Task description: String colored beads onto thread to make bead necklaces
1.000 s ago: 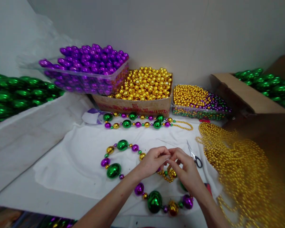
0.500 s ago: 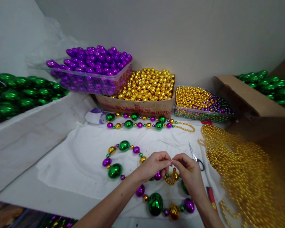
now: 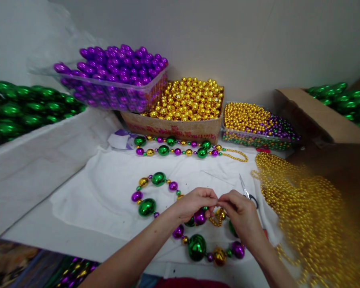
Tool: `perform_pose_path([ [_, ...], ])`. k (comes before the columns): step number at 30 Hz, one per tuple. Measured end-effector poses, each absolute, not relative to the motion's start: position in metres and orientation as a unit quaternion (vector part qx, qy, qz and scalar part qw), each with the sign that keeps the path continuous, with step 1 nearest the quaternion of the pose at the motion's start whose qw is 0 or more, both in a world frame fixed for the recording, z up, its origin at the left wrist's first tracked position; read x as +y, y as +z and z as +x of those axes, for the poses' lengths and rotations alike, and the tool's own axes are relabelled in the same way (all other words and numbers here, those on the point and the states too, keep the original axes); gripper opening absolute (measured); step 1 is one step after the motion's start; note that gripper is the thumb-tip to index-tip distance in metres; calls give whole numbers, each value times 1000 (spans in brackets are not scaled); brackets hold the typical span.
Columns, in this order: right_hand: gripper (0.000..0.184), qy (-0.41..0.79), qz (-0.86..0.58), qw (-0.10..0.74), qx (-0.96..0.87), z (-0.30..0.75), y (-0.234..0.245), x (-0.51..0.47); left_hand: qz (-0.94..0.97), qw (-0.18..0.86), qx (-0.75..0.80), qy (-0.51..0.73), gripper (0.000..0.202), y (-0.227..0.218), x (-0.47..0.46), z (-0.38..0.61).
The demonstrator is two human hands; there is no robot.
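Observation:
A bead necklace [image 3: 195,246] of large green, purple and gold beads lies in a loop on the white cloth [image 3: 108,196]. My left hand [image 3: 195,203] and my right hand [image 3: 240,214] meet fingertip to fingertip above the loop's open ends, both pinched shut on the necklace's thin string. A bunch of small gold beads [image 3: 218,217] hangs just under the fingers. Small scissors [image 3: 247,193] lie right behind my right hand.
A finished necklace [image 3: 180,147] lies further back. Behind it stand a tub of purple beads [image 3: 114,78], a carton of gold beads [image 3: 187,102] and a tray of small mixed beads [image 3: 258,124]. Gold bead strands [image 3: 306,212] pile at the right. Green beads [image 3: 24,110] fill the left box.
My hands drew slightly apart along the string, then came back together and lower, close over the purple and gold beads. The view tilted up a little.

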State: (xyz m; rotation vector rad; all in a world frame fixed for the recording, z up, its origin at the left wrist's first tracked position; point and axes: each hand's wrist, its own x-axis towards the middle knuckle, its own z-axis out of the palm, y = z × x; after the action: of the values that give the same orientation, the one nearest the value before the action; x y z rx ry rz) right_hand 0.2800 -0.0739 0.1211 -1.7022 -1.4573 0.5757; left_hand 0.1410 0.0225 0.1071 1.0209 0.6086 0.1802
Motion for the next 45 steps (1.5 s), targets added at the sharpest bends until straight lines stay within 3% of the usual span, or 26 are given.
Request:
perform_pose_path([
  [12,26,132,-662,214,-707,293,113,-85,618,744,254,-5,13,117,32,141],
  [14,24,212,-654,250,-682,296,112,-86,656,717,236,-5,12,118,32,140],
  [16,19,373,-636,319,-596,300,111,-87,689,692,216,10,14,119,31,140],
  [19,21,646,-543,408,-349,308,108,-88,728,655,192,59,15,120,26,142],
  [21,24,739,-459,441,-218,312,106,-90,744,634,192,87,18,120,22,145],
  [30,28,748,-414,501,-133,317,92,-92,854,461,201,130,17,120,4,155],
  [36,28,739,-416,514,-129,315,93,-93,858,441,210,158,2,115,2,155],
  [40,27,726,-424,524,-136,314,96,-93,874,418,166,183,10,112,4,153],
  [45,30,723,-424,529,-135,314,96,-92,931,303,142,146,24,112,1,149],
])
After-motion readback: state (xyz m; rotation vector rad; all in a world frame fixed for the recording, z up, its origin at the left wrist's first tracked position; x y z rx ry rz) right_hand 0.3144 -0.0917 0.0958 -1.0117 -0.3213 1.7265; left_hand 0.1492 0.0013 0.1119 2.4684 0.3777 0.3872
